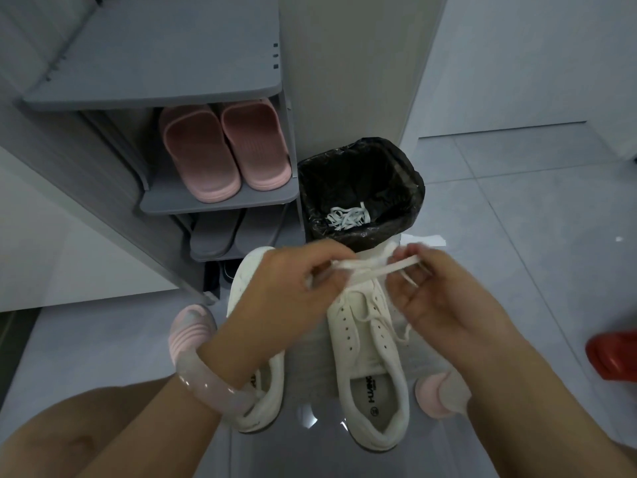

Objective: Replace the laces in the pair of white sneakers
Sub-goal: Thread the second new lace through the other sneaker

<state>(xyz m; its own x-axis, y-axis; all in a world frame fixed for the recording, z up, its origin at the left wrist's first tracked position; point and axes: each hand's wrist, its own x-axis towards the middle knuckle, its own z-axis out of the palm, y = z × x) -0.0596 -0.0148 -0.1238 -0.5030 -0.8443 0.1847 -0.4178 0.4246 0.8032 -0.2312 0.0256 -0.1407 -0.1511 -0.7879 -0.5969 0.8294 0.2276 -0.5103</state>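
Two white sneakers on grey floor, toes away from camera: left sneaker (256, 343) partly hidden by arm, right sneaker (370, 360) partly laced. Flat white lace (374, 269) stretched taut above them. Old laces (348, 217) bundled in bin.

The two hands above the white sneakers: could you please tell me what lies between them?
In the head view, a flat white lace stretches between the left hand and right hand.
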